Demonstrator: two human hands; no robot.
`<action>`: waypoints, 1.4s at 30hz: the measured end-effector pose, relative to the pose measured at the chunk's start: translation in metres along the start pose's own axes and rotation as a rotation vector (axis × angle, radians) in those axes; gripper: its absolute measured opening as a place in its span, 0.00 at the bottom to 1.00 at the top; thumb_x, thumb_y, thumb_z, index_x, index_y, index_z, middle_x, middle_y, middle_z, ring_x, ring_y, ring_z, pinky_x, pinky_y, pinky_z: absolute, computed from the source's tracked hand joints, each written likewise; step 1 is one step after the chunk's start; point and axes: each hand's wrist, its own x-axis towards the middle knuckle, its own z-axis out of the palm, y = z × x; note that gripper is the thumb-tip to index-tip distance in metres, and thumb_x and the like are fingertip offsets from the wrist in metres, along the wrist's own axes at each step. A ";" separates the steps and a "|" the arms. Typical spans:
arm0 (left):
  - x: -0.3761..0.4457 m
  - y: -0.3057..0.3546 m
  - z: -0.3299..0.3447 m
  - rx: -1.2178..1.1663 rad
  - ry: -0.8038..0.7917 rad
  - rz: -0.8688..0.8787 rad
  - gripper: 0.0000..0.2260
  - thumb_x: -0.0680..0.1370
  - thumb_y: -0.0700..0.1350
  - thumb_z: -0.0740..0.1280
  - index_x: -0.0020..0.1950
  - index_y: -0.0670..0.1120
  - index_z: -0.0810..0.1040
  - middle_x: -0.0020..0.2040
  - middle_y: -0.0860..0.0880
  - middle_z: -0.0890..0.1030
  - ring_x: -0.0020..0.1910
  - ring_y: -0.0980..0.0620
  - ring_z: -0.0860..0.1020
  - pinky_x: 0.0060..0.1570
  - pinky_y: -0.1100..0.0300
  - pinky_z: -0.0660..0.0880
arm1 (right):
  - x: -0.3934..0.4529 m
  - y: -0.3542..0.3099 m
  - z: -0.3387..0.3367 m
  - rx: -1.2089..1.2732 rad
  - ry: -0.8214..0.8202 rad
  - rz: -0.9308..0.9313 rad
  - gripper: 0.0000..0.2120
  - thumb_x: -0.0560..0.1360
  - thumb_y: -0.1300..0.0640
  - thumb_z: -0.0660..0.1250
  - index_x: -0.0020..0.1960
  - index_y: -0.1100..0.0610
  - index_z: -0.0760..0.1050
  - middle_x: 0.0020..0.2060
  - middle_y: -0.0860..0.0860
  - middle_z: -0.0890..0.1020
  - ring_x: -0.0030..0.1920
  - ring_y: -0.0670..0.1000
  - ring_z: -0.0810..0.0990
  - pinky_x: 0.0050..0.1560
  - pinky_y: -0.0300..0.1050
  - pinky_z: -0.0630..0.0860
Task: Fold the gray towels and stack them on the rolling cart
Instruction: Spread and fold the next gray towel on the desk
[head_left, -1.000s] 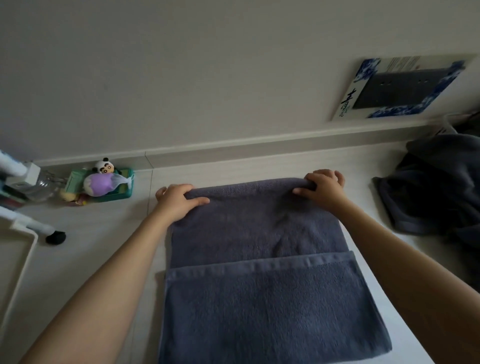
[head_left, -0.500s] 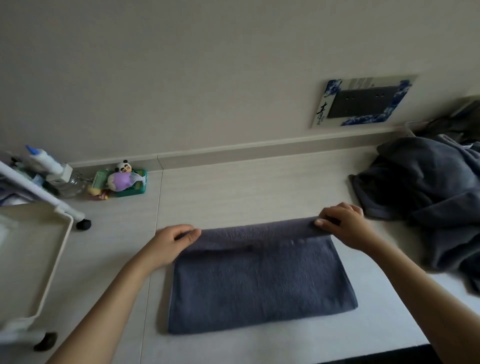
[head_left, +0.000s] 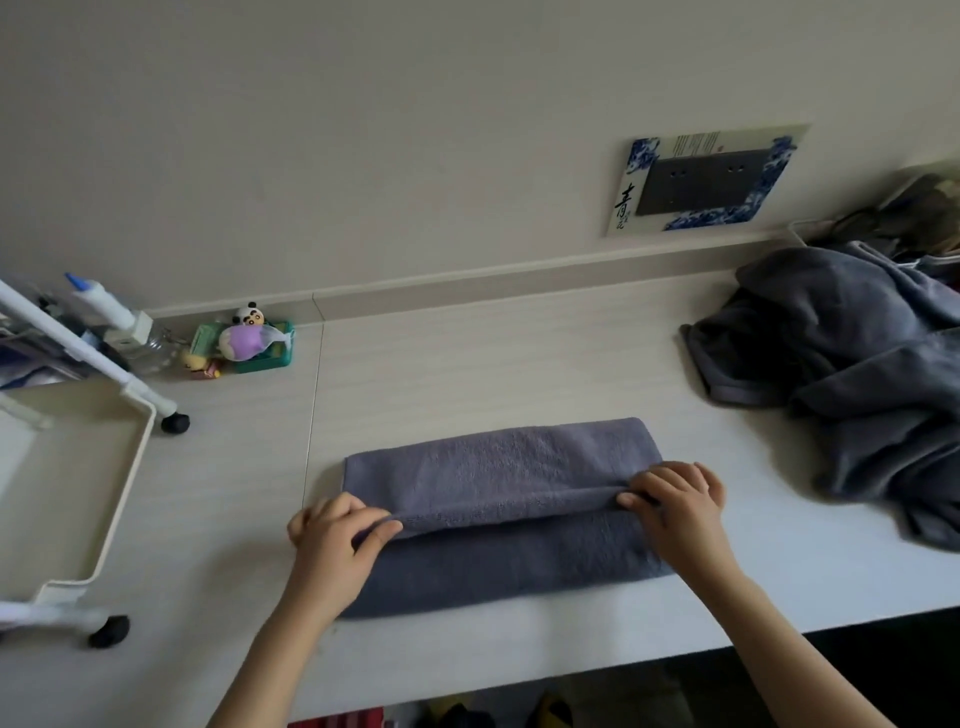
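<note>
Towel (head_left: 498, 499) folded edge pinched by left hand (head_left: 337, 540), right hand (head_left: 675, 504).

Both bare forearms reach in from six o'clock, angling up toward twelve. Left hand (head_left: 337, 535) sits at about eight o'clock of centre, knuckles up, thumb stretched toward three o'clock, fingers curled and pinching the folded edge of the gray towel (head_left: 498, 467). Right hand (head_left: 675, 501) sits at about four o'clock, fingers bent, thumb pointing toward nine o'clock, pinching that same edge.
</note>
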 end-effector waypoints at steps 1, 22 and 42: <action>-0.006 -0.002 0.000 0.008 0.020 0.022 0.25 0.73 0.70 0.52 0.39 0.56 0.82 0.35 0.60 0.69 0.40 0.61 0.66 0.44 0.60 0.55 | -0.005 0.000 -0.003 0.005 0.014 -0.033 0.19 0.73 0.40 0.59 0.37 0.51 0.80 0.39 0.44 0.82 0.50 0.48 0.74 0.59 0.53 0.62; -0.044 0.009 0.009 -0.147 -0.403 -0.034 0.27 0.70 0.72 0.52 0.38 0.56 0.82 0.42 0.58 0.72 0.40 0.60 0.73 0.41 0.65 0.69 | -0.070 -0.006 0.010 -0.041 -0.116 -0.021 0.26 0.79 0.38 0.50 0.41 0.48 0.83 0.53 0.48 0.83 0.61 0.51 0.73 0.68 0.54 0.55; -0.015 0.048 0.056 0.100 -0.121 -0.251 0.20 0.76 0.53 0.57 0.66 0.49 0.74 0.72 0.39 0.65 0.71 0.37 0.63 0.67 0.36 0.55 | -0.034 -0.097 0.063 0.148 -0.423 0.051 0.26 0.78 0.43 0.52 0.74 0.50 0.61 0.74 0.50 0.57 0.75 0.52 0.54 0.74 0.49 0.51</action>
